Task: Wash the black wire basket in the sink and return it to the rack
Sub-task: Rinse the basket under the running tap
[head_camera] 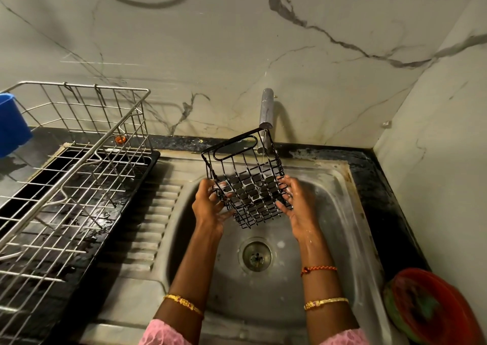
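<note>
Both hands hold the black wire basket (246, 178) above the steel sink (340, 213), under the tap (266, 112). The left hand (210, 205) curls its fingers round the basket's left lower edge; the right hand (295, 202) grasps the right lower edge, wet and shiny. The basket is tilted, its open top facing the wall and its grid bottom toward the camera. The drain (257, 255) lies below it. The metal dish rack (66, 173) stands on the dark worktop (379, 186) to the left, over a black tray. A blue tub (11, 126) sits at the far left, and a red plate (432, 307) at the right. No writing or brand can be read on anything.
</note>
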Available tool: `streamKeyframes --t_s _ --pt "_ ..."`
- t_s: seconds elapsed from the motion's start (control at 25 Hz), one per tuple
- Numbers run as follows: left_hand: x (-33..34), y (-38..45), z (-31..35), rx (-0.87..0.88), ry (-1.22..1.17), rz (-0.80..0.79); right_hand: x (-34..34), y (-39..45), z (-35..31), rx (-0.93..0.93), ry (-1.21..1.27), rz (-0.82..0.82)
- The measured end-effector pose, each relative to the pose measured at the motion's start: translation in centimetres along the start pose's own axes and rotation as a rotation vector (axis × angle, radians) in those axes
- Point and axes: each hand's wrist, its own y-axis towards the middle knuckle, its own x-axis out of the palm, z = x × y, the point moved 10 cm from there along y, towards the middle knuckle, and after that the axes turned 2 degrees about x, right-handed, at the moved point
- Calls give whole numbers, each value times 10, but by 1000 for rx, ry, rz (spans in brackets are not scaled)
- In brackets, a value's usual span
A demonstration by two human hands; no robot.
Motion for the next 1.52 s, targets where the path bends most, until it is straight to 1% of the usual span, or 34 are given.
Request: streamKeyframes --t_s 0.28,0.68,0.92,1.32,1.52 --pt "11 4 -7 -20 -19 -52 -13 -4 -10 -42 83 97" --pt "18 12 -18 -76 -87 -87 -14 -4 -19 -85 83 93" --pt "23 9 -22 -95 -110 -92 -21 2 -21 -110 46 121" --pt "25 7 -26 -127 -81 -97 -30 2 -19 -103 47 172" --pt "33 4 -27 -157 -19 -116 -39 1 -18 -89 50 196"
